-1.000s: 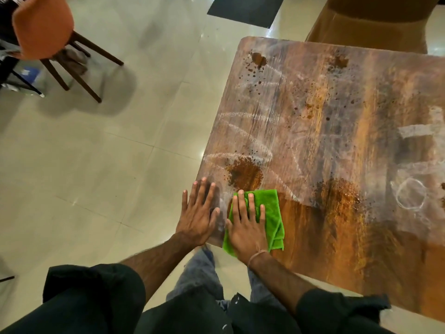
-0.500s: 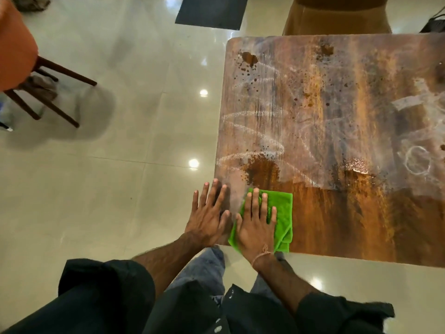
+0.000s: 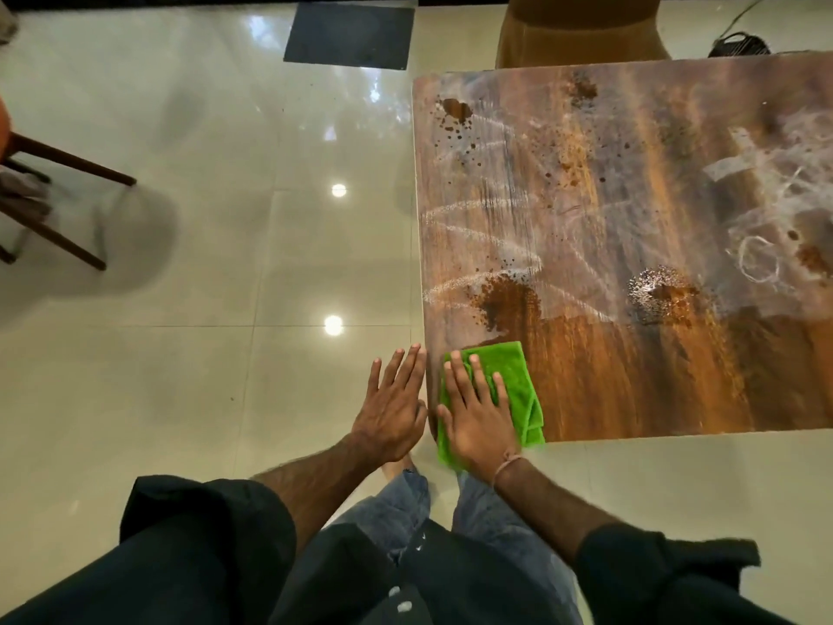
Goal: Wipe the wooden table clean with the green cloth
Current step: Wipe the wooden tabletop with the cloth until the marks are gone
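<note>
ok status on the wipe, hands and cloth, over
left hand open, flat by the table near-left corner. right hand flat, pressing green cloth on that corner. brown stain just ahead of cloth, white marks beyond, unwiped.

Stained wooden table [image 3: 631,376] — green cloth [image 3: 509,372] at corner

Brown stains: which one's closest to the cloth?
The big smeared patch by the table's left edge, just beyond the cloth. The far-corner blob and right-side spots sit much farther away.
</note>
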